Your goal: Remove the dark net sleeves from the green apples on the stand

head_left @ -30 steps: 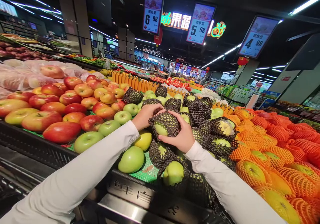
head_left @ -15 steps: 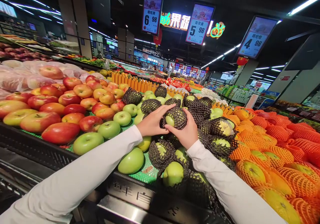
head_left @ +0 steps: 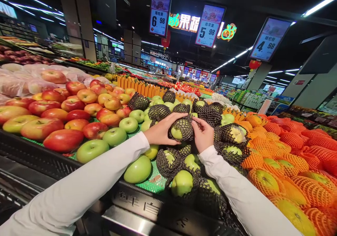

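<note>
A green apple (head_left: 177, 132) in a black foam net (head_left: 186, 127) is held up between my two hands, above the pile. My left hand (head_left: 160, 130) curves round its left side, thumb below and fingers over the top. On the right, my right hand (head_left: 204, 134) pinches the edge of the net with thumb and bent fingers. Below lie more netted green apples (head_left: 182, 183), and a bare green apple (head_left: 138, 169) rests on the green mat (head_left: 155, 181) to the left.
Red apples (head_left: 63, 140) fill the left of the black display bin (head_left: 44, 158). Oranges in orange nets (head_left: 267, 179) are heaped on the right. A metal front ledge (head_left: 137, 222) runs below. Price screens (head_left: 210, 25) hang overhead.
My right hand has shifted slightly right, its thumb leaving the apple's front and its fingers closing on the net's edge. The apple has moved slightly down and left with my left hand around it.
</note>
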The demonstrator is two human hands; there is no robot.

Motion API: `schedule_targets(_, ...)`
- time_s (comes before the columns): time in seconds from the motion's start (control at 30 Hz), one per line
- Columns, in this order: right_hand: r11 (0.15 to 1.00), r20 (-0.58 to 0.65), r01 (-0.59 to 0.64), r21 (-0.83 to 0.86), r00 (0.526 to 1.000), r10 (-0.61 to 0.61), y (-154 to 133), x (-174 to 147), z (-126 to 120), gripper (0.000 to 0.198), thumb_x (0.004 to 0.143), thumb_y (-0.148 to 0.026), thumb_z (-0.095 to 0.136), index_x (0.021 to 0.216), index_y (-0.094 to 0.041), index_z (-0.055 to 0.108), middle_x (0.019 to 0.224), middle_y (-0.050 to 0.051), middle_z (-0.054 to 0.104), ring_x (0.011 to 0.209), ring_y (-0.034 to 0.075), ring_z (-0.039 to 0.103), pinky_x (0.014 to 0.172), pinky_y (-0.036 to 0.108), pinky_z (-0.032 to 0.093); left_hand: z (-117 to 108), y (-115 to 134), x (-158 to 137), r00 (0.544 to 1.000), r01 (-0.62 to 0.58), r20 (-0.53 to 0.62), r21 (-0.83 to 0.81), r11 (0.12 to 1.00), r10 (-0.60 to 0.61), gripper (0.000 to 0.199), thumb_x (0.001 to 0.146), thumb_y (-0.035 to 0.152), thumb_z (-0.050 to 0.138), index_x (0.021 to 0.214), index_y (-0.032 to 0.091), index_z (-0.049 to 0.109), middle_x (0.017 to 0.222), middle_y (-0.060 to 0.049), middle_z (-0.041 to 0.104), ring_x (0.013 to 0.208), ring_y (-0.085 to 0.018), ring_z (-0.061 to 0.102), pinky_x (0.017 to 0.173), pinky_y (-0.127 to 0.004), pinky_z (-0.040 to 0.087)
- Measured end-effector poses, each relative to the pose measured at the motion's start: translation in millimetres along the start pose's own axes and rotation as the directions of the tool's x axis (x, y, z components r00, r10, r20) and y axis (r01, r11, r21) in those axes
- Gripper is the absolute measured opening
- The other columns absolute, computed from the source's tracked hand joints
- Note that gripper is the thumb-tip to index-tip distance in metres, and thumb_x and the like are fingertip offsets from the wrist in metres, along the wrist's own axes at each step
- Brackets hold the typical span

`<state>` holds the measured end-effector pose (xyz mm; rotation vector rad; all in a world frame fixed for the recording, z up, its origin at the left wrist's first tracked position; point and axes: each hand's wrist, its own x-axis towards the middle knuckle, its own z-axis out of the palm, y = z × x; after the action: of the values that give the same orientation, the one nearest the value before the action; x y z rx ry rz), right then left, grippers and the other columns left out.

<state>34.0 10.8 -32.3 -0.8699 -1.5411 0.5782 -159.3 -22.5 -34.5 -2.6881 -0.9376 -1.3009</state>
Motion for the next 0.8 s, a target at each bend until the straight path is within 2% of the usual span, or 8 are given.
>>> schedule_targets(0.1,0.999,0.040,0.002,-0.035,0.999,-0.001,-1,1,-1,0.040,0.080,-0.046,0.059,0.102,-0.016,0.073,0.098,0.009,0.075,0.072,0.020,0.062,0.075,0.039,0.056,-3,2,1,1.000,-0.009,0.004,0.015,1.000,0.009,0.080,0.071,0.032,0.077,0.141,0.022,0.041,0.140,-0.013,0.050,0.134,-0.029,0.048,0.116,-0.045,0.037)
schedule_targets(0.2,0.991,0.062,0.083,-0.101,0.995,-0.077,-4,0,-1,0.037,0.087,-0.043,0.049,0.101,-0.020,0.074,0.110,0.009,0.070,0.101,0.023,0.063,0.099,0.043,0.050,-6,5,0,0.999,0.023,-0.028,0.040,0.999,-0.022,0.075,0.067,0.031,0.076,0.135,0.022,0.044,0.135,-0.012,0.054,0.127,-0.029,0.053,0.112,-0.042,0.041)
schedule_targets(0.3,0.972,0.080,0.182,-0.147,0.982,-0.172,-9,-4,-3,0.042,0.085,-0.031,0.040,0.112,-0.020,0.071,0.135,0.010,0.055,0.131,0.023,0.050,0.117,0.043,0.036,-10,7,-2,0.994,0.080,-0.076,0.061,0.995,-0.075,0.075,0.066,0.034,0.074,0.132,0.020,0.044,0.132,-0.012,0.056,0.121,-0.029,0.057,0.108,-0.040,0.043)
schedule_targets(0.43,0.940,0.322,0.340,-0.033,0.894,-0.312,-17,-10,-5,0.051,0.086,-0.031,0.042,0.133,-0.022,0.058,0.146,0.006,0.051,0.139,0.021,0.044,0.121,0.043,0.031,-14,3,-4,0.983,0.101,-0.159,0.028,0.995,-0.095,0.071,0.067,0.041,0.070,0.129,0.018,0.045,0.126,-0.012,0.060,0.113,-0.029,0.061,0.103,-0.038,0.044)
schedule_targets(0.57,0.947,0.512,0.318,-0.040,0.820,-0.254,-15,-16,1,0.075,0.084,-0.043,0.060,0.151,-0.019,0.036,0.154,0.009,0.044,0.142,0.024,0.043,0.121,0.045,0.033,-20,-2,-4,0.947,0.114,-0.299,-0.023,0.993,-0.116,0.066,0.070,0.050,0.065,0.124,0.017,0.047,0.118,-0.011,0.062,0.108,-0.028,0.061,0.099,-0.037,0.045)
schedule_targets(0.67,0.939,0.534,0.330,-0.099,0.813,-0.230,-9,-19,6,0.084,0.082,-0.042,0.065,0.154,-0.018,0.029,0.153,0.013,0.045,0.137,0.027,0.049,0.118,0.048,0.038,-37,-3,-4,0.874,0.258,-0.433,0.027,0.966,-0.222,0.068,0.069,0.053,0.066,0.124,0.018,0.048,0.117,-0.009,0.062,0.107,-0.027,0.061,0.098,-0.036,0.046)
schedule_targets(0.73,0.937,0.536,0.334,-0.104,0.812,-0.230,-7,-20,7,0.082,0.083,-0.038,0.065,0.154,-0.019,0.030,0.148,0.013,0.051,0.131,0.026,0.055,0.114,0.048,0.042,-56,-1,-4,0.773,0.418,-0.554,0.077,0.905,-0.310,0.070,0.070,0.054,0.067,0.127,0.018,0.046,0.119,-0.009,0.061,0.109,-0.026,0.060,0.098,-0.036,0.046)
schedule_targets(0.8,0.938,0.526,0.333,-0.097,0.817,-0.236,-7,-20,7,0.079,0.083,-0.035,0.065,0.153,-0.020,0.032,0.144,0.012,0.055,0.128,0.025,0.057,0.113,0.048,0.043,-76,0,-6,0.635,0.602,-0.666,0.110,0.791,-0.391,0.071,0.073,0.055,0.066,0.131,0.019,0.045,0.121,-0.010,0.061,0.111,-0.027,0.060,0.099,-0.038,0.047)
